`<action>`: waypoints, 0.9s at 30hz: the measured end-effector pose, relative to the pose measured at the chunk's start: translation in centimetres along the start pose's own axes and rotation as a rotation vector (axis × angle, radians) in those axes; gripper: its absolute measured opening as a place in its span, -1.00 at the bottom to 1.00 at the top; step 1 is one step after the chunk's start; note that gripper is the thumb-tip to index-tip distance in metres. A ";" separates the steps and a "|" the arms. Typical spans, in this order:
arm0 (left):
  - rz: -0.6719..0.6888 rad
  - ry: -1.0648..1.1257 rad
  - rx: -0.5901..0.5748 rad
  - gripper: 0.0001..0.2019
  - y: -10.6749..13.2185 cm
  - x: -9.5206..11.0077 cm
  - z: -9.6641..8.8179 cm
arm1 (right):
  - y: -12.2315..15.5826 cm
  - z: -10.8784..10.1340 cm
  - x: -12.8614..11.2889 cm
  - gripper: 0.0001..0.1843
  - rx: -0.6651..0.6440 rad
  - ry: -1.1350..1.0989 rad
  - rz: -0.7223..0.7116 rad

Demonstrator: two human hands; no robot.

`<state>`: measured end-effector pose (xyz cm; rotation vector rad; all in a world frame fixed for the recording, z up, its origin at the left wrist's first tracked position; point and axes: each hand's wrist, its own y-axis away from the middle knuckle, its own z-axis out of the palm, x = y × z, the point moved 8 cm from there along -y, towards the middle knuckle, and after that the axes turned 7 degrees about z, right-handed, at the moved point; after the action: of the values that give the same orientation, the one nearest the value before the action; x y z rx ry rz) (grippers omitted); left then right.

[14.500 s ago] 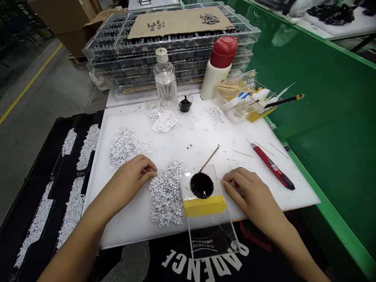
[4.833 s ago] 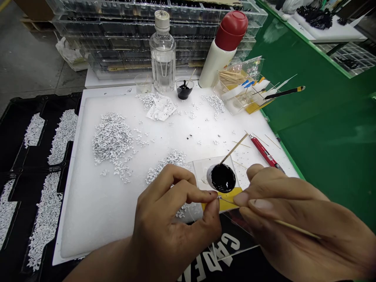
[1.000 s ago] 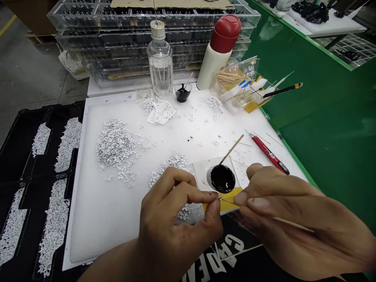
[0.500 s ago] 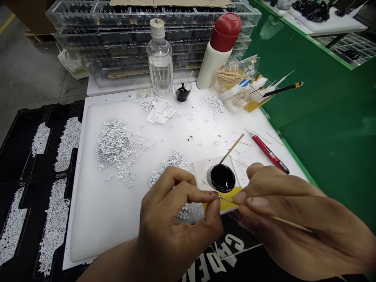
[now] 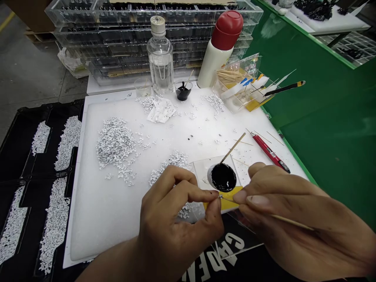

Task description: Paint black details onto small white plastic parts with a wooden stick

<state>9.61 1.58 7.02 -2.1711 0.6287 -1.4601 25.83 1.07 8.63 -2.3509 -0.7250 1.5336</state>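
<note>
Between the thumb and forefinger of my left hand (image 5: pixel 182 219) is pinched a tiny white part (image 5: pixel 220 196), mostly hidden by the fingertips. My right hand (image 5: pixel 293 215) grips a thin wooden stick (image 5: pixel 290 222) like a pen, its tip at the small part. Just beyond the fingertips stands a small cup of black paint (image 5: pixel 223 177), on a clear and yellow plate (image 5: pixel 202 168). Another stick (image 5: pixel 233 148) leans out of the cup. Left of it, partly behind my left hand, lies a heap of small white parts (image 5: pixel 178 158).
A larger heap of white parts (image 5: pixel 116 143) lies on the white board (image 5: pixel 100 219). A red utility knife (image 5: pixel 270 152) is at the right. Behind stand a clear bottle (image 5: pixel 160 58), a red-capped flask (image 5: pixel 220 49), a black paint cup (image 5: pixel 183 93) and a toothpick box (image 5: pixel 230 75). Black trays (image 5: pixel 17 156) flank the left.
Both hands keep almost the same pose, stick tip still at the small part. The whole view has shifted very slightly.
</note>
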 end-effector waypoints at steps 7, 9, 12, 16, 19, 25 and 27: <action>-0.004 0.004 0.011 -0.89 0.2 0.0 0.0 | -0.2 -0.2 -0.1 -0.56 -0.020 -0.017 -0.007; -0.001 0.003 0.014 -0.88 0.2 0.0 0.0 | 0.0 -0.3 -0.2 -0.56 -0.020 -0.006 -0.015; 0.005 -0.006 0.007 -0.86 0.2 0.1 -0.1 | 0.5 -0.4 0.0 -0.61 -0.004 0.036 -0.003; -0.012 -0.004 0.010 -0.85 0.1 0.0 -0.1 | 1.3 -1.2 -0.1 -0.45 0.106 0.046 -0.086; -0.007 0.001 0.014 -0.86 0.0 0.0 -0.1 | 1.0 -1.4 -0.1 -0.40 0.120 0.058 -0.096; 0.002 -0.001 0.008 -0.84 0.1 0.0 0.0 | 0.0 -0.7 1.2 -0.67 0.044 0.014 0.094; 0.002 0.000 0.005 -0.84 0.1 0.0 0.0 | 0.1 -0.7 1.4 -0.70 0.066 0.022 0.125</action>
<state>9.58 1.49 6.95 -2.1660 0.6264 -1.4586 26.93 1.80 7.80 -2.4011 -0.5234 1.5529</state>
